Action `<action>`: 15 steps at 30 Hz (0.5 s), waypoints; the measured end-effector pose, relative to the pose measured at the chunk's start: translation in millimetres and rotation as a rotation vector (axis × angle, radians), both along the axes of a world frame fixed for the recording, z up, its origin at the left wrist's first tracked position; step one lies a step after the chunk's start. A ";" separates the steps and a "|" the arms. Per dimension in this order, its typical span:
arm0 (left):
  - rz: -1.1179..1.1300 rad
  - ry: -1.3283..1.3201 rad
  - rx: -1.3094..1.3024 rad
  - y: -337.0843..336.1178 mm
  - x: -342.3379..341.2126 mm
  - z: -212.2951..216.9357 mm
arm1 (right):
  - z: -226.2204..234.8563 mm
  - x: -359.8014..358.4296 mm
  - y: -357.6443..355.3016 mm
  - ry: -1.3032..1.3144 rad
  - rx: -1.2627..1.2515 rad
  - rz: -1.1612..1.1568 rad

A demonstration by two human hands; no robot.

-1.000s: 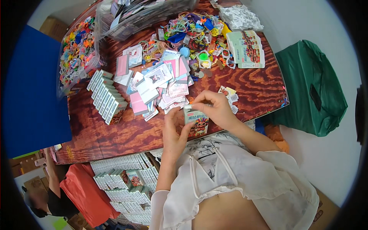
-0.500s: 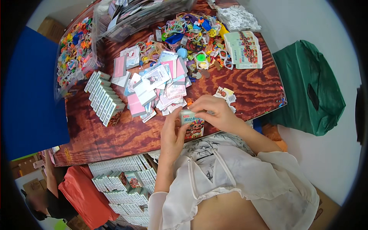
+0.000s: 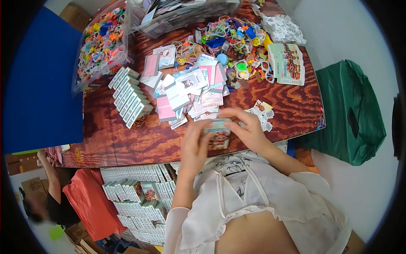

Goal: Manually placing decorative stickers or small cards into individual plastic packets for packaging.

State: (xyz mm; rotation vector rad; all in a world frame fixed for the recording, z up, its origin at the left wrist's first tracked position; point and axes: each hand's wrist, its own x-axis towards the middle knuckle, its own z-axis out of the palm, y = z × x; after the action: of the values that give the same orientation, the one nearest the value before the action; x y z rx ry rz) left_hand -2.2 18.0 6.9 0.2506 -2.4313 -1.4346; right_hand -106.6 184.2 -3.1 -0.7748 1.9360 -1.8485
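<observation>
A small light-green box with a colourful cartoon print is between my hands at the table's near edge, slightly blurred. My left hand is closed round its left side, the thumb toward its front. Against the box's upper right part rest the curled fingers and thumb of my right hand. Just beyond lies a loose heap of small cards, pink, white and blue. Beside my right hand are a few small printed paper pieces.
Several similar boxes stand in rows to the left. Farther off are a toy heap, flat box blanks, white slips and a tub of small toys. Many boxes fill a carton below the table. Another person is lower left.
The view has shifted, so the table's contents sit farther right. My hands stay on the small box; my right fingers have moved slightly at its top.
</observation>
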 end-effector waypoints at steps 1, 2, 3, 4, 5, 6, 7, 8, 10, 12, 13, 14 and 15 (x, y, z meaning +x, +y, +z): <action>0.048 -0.031 -0.026 -10.9 5.7 3.8 | 1.2 -2.5 0.1 -0.137 0.001 -0.015; 0.128 -0.016 -0.138 -24.9 10.3 7.5 | 2.1 -6.5 0.8 -0.226 -0.031 -0.023; 0.206 -0.008 -0.228 -40.2 14.8 10.9 | 3.1 -11.7 4.6 -0.226 -0.045 -0.032; 0.284 -0.026 -0.347 -56.0 19.4 13.6 | 3.5 -17.6 9.1 -0.143 0.013 -0.016; 0.354 -0.052 -0.422 -73.2 23.7 15.8 | 2.8 -22.4 12.7 -0.067 0.080 -0.022; 0.349 0.001 -0.602 -91.8 25.8 16.7 | 1.6 -26.3 16.3 0.013 0.124 -0.047; 0.331 0.051 -0.757 -109.6 26.8 16.6 | -0.4 -28.6 18.1 0.036 0.101 -0.029; 0.327 -0.053 -0.760 -123.8 27.8 14.7 | -2.9 -30.7 19.9 -0.053 0.049 -0.060; 0.335 0.048 -0.929 -141.6 23.0 3.5 | -5.7 -37.7 28.9 -0.129 0.004 -0.127; 0.357 0.007 -0.948 -144.4 22.7 -9.3 | -6.4 -52.5 45.6 0.015 0.203 -0.151; 0.325 0.026 -0.978 -143.9 22.4 -14.4 | -4.9 -64.4 59.3 0.124 0.295 -0.195; 0.306 0.004 -0.941 -142.3 22.6 -18.1 | -5.0 -79.5 71.3 0.285 0.395 -0.316; 0.307 -0.023 -0.948 -140.1 23.1 -20.7 | -6.5 -95.8 82.0 0.497 0.445 -0.417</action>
State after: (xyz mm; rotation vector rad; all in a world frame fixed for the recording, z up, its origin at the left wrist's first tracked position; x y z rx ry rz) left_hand 20.9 -122.1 -13.9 0.3764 -2.6321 -0.0829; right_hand -202.3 266.2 -9.6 -0.7716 2.8783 -1.4012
